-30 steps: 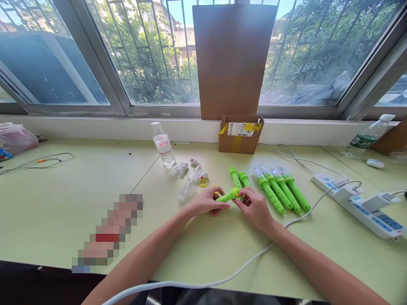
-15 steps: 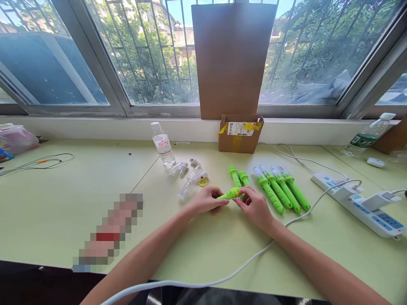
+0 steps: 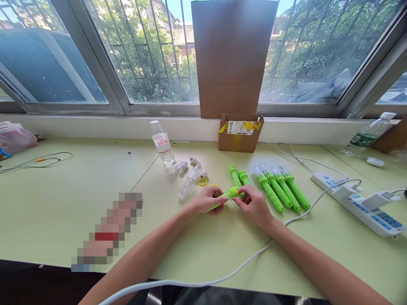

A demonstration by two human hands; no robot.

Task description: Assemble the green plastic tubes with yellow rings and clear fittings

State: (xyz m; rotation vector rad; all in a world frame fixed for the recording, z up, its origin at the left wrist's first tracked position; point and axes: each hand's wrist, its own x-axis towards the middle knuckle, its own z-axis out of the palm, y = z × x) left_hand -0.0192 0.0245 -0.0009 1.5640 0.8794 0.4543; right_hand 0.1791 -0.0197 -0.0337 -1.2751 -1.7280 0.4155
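Observation:
My left hand (image 3: 208,201) is wrapped round a green tube (image 3: 226,195) that lies slanted across the middle of the table. Near the tube's upper end is a yellow ring (image 3: 235,190), where the fingertips of my right hand (image 3: 252,204) pinch the tube. Just behind my hands lie two green tubes without clear caps (image 3: 233,173). Several green tubes with clear tops (image 3: 274,188) rest side by side to the right. Clear plastic parts (image 3: 190,180) and a loose yellow ring (image 3: 202,181) are to the left, beyond my left hand.
A water bottle (image 3: 163,144) and a small cardboard box (image 3: 241,133) stand at the back. On the right are a power strip (image 3: 359,205) and another bottle (image 3: 369,133). A white cable (image 3: 248,262) runs under my right forearm. A blurred-out object (image 3: 110,231) lies front left.
The green tube has turned slightly in my hands, and more of its lower end shows below my left hand. My right hand stays at the yellow ring.

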